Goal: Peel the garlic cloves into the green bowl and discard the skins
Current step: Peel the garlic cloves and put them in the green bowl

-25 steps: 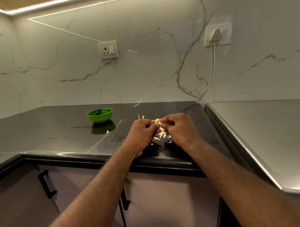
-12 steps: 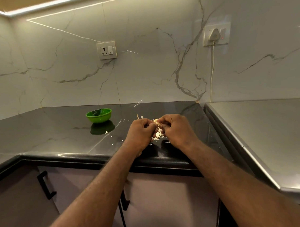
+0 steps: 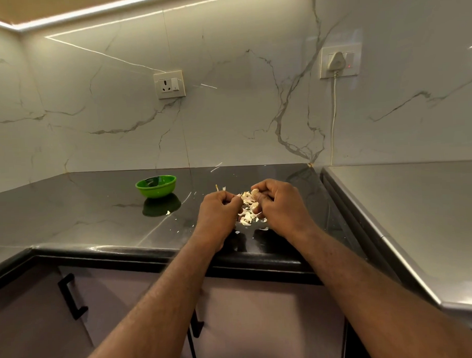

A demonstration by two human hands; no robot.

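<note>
Head view, looking down at black counter. Seeing right hand curled, pinching a clove at the fingertips, just above a pile of skins on the counter. Seeing left hand curled too, just beside the clove; can't tell if gripping it, with fingertips hidden behind knuckles. Spotting bowl upright on the counter, well apart to the left, contents unclear. Noting stray flake near the bowl. Noting socket on marble wall behind, plug with white cord further right.
</note>
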